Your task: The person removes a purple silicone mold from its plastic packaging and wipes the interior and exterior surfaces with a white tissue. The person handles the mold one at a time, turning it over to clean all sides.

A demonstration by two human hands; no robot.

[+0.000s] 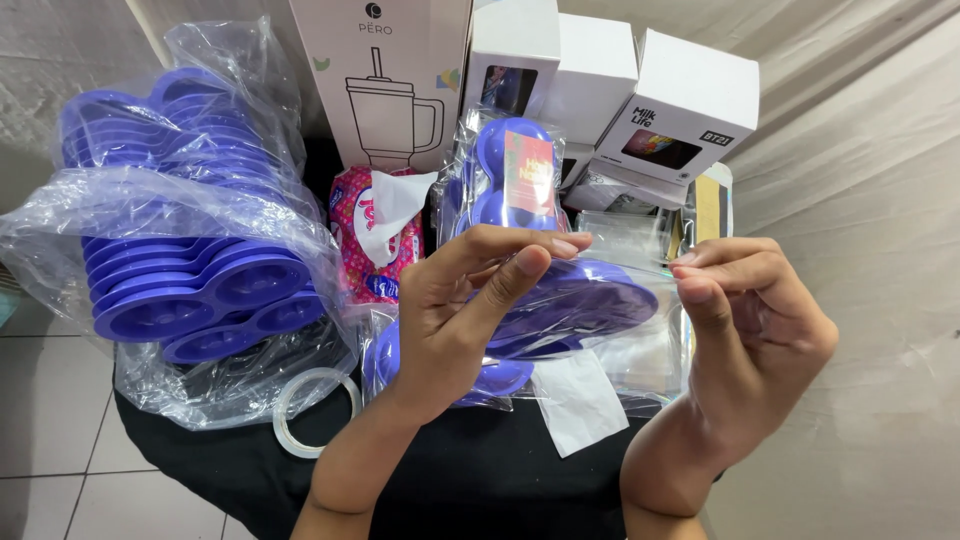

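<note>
Stacks of purple sectioned trays (190,270) sit bagged in clear plastic at the left, a tape roll (315,410) just below them. At centre, the left hand (455,310) pinches a purple tray in a clear sleeve (575,305) between thumb and fingers, holding it above the black cloth (480,480). The right hand (750,320) pinches the sleeve's edge. It looks light and stiff; the film seems slippery, so the rim gives the surest hold. White boxes (600,80) stand behind.
</note>
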